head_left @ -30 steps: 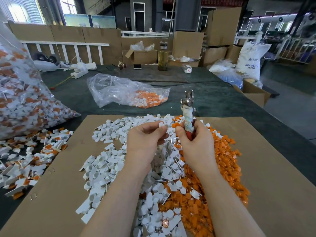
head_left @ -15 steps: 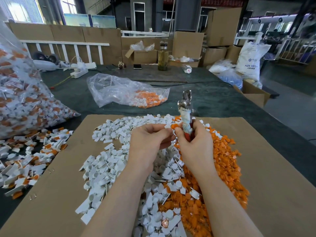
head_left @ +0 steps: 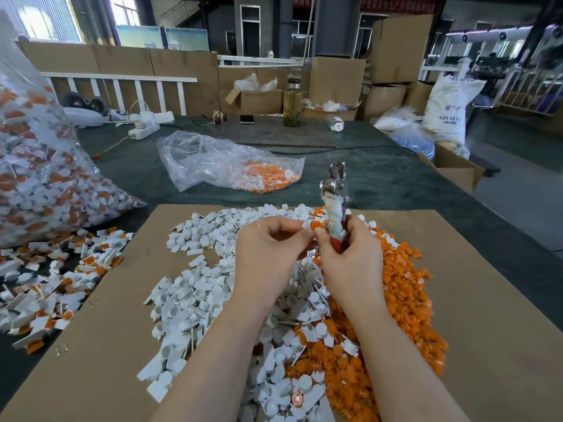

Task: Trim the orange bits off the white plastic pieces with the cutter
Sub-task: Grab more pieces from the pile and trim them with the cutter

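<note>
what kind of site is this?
Likely a plastics factory floor: an ABS resin sack, stacked cardboard boxes, and a bulk bag of untrimmed white-and-orange parts beside the sorting table.

green table point(head_left: 380, 184): cardboard sheet point(head_left: 487, 330), plastic bags point(head_left: 213, 162).

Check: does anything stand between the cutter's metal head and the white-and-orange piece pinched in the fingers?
Nothing visible does. The left hand pinches the white-and-orange plastic piece beside the cloth-wrapped, red-handled cutter gripped by the right hand; its head points up, above the piece.

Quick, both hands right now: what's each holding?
Left hand: pinching a white-and-orange piece.
Right hand: gripping the cutter, thumb touching the piece.
</note>
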The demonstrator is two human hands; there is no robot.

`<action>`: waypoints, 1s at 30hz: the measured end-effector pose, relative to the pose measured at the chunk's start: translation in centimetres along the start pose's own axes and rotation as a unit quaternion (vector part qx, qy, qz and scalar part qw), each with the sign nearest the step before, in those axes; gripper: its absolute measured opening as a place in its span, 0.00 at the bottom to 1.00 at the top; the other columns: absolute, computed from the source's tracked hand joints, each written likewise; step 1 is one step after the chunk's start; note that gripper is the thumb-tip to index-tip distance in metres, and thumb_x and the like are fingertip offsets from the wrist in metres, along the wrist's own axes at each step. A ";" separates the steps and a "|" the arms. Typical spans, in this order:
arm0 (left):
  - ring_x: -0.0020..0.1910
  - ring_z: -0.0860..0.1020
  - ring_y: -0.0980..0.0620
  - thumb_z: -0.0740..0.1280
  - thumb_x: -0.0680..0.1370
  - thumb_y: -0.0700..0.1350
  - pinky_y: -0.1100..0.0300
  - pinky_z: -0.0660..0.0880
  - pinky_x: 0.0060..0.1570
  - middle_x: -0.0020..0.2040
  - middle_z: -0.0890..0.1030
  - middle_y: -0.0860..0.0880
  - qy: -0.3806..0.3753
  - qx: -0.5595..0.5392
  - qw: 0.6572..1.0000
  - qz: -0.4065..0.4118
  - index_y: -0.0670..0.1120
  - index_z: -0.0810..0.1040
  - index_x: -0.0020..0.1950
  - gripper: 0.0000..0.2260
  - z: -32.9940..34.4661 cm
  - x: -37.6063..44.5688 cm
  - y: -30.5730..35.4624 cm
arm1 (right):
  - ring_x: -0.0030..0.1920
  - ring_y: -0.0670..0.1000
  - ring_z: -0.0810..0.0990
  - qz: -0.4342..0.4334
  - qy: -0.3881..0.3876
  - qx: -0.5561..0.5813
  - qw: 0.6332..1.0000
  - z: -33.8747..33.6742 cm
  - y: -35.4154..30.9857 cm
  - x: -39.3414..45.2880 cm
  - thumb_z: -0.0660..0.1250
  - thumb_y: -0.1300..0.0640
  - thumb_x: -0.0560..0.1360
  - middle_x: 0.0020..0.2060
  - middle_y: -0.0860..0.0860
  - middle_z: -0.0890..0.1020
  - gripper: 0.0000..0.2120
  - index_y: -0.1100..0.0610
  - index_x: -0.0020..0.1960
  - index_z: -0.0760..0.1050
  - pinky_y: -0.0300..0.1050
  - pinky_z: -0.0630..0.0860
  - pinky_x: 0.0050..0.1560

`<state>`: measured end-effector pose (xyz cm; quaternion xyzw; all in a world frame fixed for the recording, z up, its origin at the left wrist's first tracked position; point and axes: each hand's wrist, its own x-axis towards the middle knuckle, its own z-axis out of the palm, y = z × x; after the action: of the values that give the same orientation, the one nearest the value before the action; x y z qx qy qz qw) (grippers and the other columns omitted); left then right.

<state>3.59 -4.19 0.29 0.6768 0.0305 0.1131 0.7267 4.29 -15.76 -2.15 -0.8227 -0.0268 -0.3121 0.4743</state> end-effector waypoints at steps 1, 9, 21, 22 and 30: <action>0.33 0.84 0.54 0.77 0.71 0.37 0.68 0.78 0.34 0.33 0.85 0.50 0.002 0.010 1.000 0.005 0.46 0.84 0.39 0.06 0.0 0.0 0.0 | 0.34 0.38 0.74 0.002 -0.002 0.000 1.000 0.0 0.0 0.0 0.71 0.54 0.75 0.30 0.44 0.73 0.09 0.50 0.40 0.71 0.29 0.69 0.32; 0.35 0.84 0.56 0.78 0.70 0.42 0.65 0.80 0.38 0.33 0.84 0.55 0.023 0.076 0.996 0.034 0.52 0.83 0.36 0.07 0.0 0.1 -0.1 | 0.37 0.37 0.76 0.010 -0.040 -0.021 0.999 -0.3 -0.4 0.2 0.70 0.53 0.75 0.32 0.41 0.75 0.12 0.44 0.39 0.69 0.31 0.68 0.29; 0.35 0.85 0.54 0.75 0.74 0.41 0.61 0.81 0.39 0.33 0.85 0.50 0.041 0.030 0.999 0.013 0.47 0.82 0.41 0.04 -0.8 0.8 -0.5 | 0.31 0.49 0.73 0.083 -0.187 0.103 0.973 -2.1 -0.4 0.7 0.68 0.60 0.75 0.36 0.51 0.78 0.07 0.48 0.46 0.77 0.34 0.71 0.30; 0.35 0.85 0.53 0.75 0.74 0.40 0.62 0.81 0.38 0.33 0.85 0.50 0.041 0.011 0.999 0.008 0.46 0.82 0.41 0.04 -0.9 0.9 -0.5 | 0.33 0.47 0.74 0.093 -0.210 0.105 0.968 -2.5 -0.4 0.8 0.68 0.59 0.74 0.35 0.52 0.77 0.06 0.48 0.46 0.78 0.36 0.72 0.31; 0.33 0.84 0.54 0.73 0.75 0.36 0.67 0.79 0.35 0.32 0.84 0.50 0.044 -0.057 0.997 -0.001 0.44 0.81 0.42 0.05 -1.7 1.4 -0.2 | 0.48 0.56 0.80 0.101 -0.342 0.038 0.933 -4.1 -0.7 1.1 0.71 0.57 0.74 0.48 0.58 0.82 0.05 0.52 0.49 0.77 0.53 0.76 0.52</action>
<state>4.62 -2.30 0.09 0.6284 0.0568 0.1432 0.7625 2.96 -18.91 0.41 -0.8596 -0.1157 0.0393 0.4962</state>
